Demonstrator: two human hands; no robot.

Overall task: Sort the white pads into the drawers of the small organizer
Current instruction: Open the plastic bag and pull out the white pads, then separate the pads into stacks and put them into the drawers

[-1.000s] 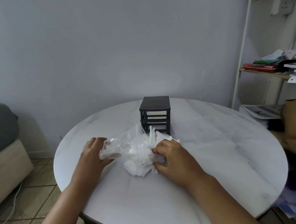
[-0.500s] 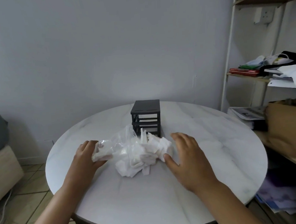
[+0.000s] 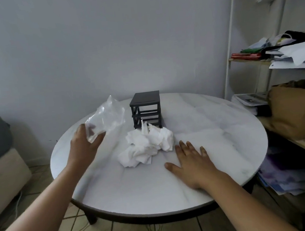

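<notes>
- Your left grip [image 3: 84,144] holds the clear bag [image 3: 107,117] aside, likely to free the pads.
- Pads [image 3: 147,145] sit heaped on the surface [image 3: 214,128], just before the organizer [image 3: 146,109].
- Your right grip [image 3: 191,160] lies flat and wide beside them, ready to pick.

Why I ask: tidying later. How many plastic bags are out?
1: the clear plastic bag, held up by the left hand, left of the organizer; the pad pile could hide another.

White pads [image 3: 147,145], black organizer [image 3: 146,109], clear bag [image 3: 106,118], white-marbled table [image 3: 205,129].
</notes>
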